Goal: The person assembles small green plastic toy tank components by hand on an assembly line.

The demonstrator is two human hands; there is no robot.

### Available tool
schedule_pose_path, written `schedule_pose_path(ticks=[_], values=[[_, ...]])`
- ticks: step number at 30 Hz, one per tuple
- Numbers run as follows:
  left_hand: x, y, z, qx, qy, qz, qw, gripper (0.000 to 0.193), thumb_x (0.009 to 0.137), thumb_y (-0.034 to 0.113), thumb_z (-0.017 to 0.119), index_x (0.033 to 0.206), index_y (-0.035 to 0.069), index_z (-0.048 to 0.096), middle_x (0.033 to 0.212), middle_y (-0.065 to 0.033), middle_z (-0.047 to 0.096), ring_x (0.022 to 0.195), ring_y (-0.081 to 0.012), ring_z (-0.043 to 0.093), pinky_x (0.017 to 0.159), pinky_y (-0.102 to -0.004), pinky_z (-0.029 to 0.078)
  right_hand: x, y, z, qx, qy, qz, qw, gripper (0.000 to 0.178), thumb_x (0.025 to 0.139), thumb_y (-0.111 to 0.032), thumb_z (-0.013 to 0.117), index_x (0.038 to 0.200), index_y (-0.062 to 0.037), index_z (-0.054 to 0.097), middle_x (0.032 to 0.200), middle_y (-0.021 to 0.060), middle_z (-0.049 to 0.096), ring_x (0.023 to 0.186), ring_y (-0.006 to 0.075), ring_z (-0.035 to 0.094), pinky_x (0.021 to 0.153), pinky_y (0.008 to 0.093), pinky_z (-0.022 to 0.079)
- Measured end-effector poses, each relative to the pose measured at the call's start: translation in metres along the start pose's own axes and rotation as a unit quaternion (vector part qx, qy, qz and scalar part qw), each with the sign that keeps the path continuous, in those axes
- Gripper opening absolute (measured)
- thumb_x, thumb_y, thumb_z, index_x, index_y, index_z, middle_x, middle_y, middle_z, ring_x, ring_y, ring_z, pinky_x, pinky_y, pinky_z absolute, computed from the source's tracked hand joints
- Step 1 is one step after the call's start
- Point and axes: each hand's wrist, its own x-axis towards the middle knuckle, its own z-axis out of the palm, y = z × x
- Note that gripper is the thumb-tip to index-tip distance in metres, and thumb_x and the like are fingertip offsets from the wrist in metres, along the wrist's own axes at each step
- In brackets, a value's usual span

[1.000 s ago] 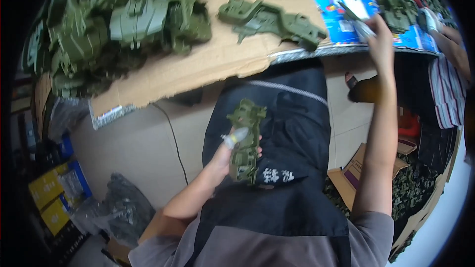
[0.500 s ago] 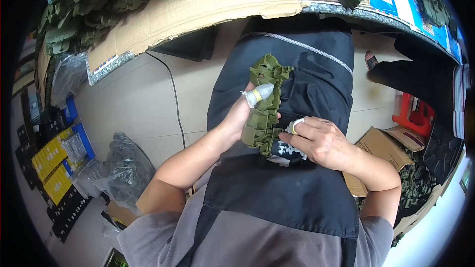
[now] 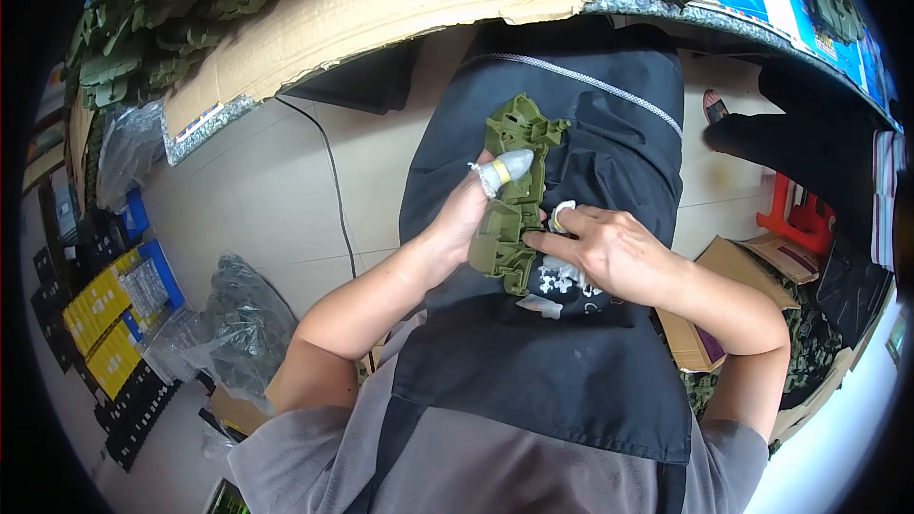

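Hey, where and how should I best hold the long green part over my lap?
Probably around its middle, from the left: the green part is long and narrow, pointing away from you, so your left hand can span it, thumb on top. Your right hand is at its lower right edge.

I sit in what looks like a small assembly workshop. Green plastic parts (image 3: pixel 190 14) are heaped on my cardboard-covered table (image 3: pixel 409 9), small green pieces (image 3: pixel 805 362) lie by a carton (image 3: pixel 735 271) at my right, and another person's leg (image 3: pixel 785 143) shows nearby.
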Motion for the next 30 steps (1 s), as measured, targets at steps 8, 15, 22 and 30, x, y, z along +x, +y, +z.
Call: schedule_pose_path(ticks=[8,15,22,30], values=[[0.003,0.006,0.007,0.003,0.054,-0.03,0.998,0.035,0.088,0.027,0.056,0.117,0.016,0.041,0.085,-0.0053,0.056,0.065,-0.0195,0.062,0.053,-0.0318,0.053,0.005,0.012,0.013,0.052,-0.051,0.002,0.997,0.035,0.065,0.002,0.056,0.099,-0.0025,0.059,0.068,0.0099,0.05,0.062,0.0245,0.06,0.058,0.0354,0.051],[0.01,0.0,-0.005,0.063,0.021,-0.015,0.998,0.033,0.093,0.026,0.049,0.122,0.014,0.042,0.096,-0.0092,0.059,0.077,-0.0199,0.064,0.063,-0.0319,0.057,0.0,0.01,0.028,-0.004,-0.024,-0.028,0.999,0.036,0.069,-0.003,0.055,0.105,-0.0008,0.06,0.071,0.0098,0.051,0.065,0.0227,0.06,0.058,0.0332,0.051],[0.009,0.0,-0.006,0.034,0.009,-0.009,0.999,0.035,0.092,0.026,0.05,0.124,0.013,0.043,0.097,-0.0098,0.06,0.08,-0.0188,0.063,0.066,-0.0319,0.056,0.002,0.016,0.033,0.02,-0.007,-0.034,0.999,0.037,0.066,-0.001,0.056,0.103,-0.0014,0.061,0.068,0.0097,0.052,0.063,0.0234,0.061,0.056,0.0336,0.051],[-0.011,0.011,-0.015,0.0,-0.049,0.071,0.996,0.053,0.091,0.026,0.052,0.136,0.018,0.027,0.108,-0.0142,0.054,0.081,-0.0253,0.062,0.07,-0.0367,0.054,0.03,0.011,-0.054,0.02,0.087,-0.037,0.995,0.027,0.067,-0.006,0.062,0.094,-0.0051,0.064,0.066,0.0105,0.058,0.065,0.0281,0.061,0.062,0.0383,0.05]])
